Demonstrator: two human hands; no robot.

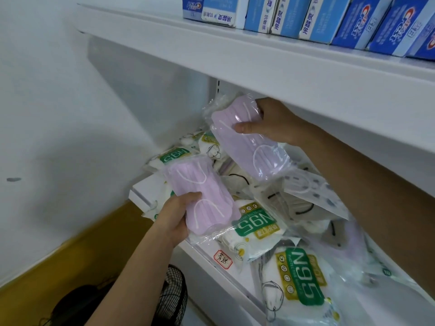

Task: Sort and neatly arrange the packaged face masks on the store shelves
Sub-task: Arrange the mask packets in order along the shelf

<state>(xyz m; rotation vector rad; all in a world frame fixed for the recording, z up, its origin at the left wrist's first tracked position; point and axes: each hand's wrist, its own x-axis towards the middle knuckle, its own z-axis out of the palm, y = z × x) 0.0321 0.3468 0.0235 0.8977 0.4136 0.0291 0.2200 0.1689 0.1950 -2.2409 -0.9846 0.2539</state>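
Note:
My left hand (175, 216) grips a clear pack of lilac face masks (200, 191) by its lower left edge, just above the front of the white shelf (207, 274). Higher up, under the upper shelf, my right hand (270, 123) holds a second lilac mask pack (247, 147), thumb on its front and fingers round its top end. Beneath both packs lies a jumbled heap of packaged masks: several white N95 packs with green labels (256, 225), (303, 276), (174, 156) and packs with black ear loops (294, 205).
The upper white shelf (259, 60) carries a row of blue toothpaste boxes (317, 17). A white wall is at the left, yellow floor (82, 250) below it. A black mesh item (174, 292) sits by the shelf's lower front. A patterned mask pack (315, 187) lies at the right.

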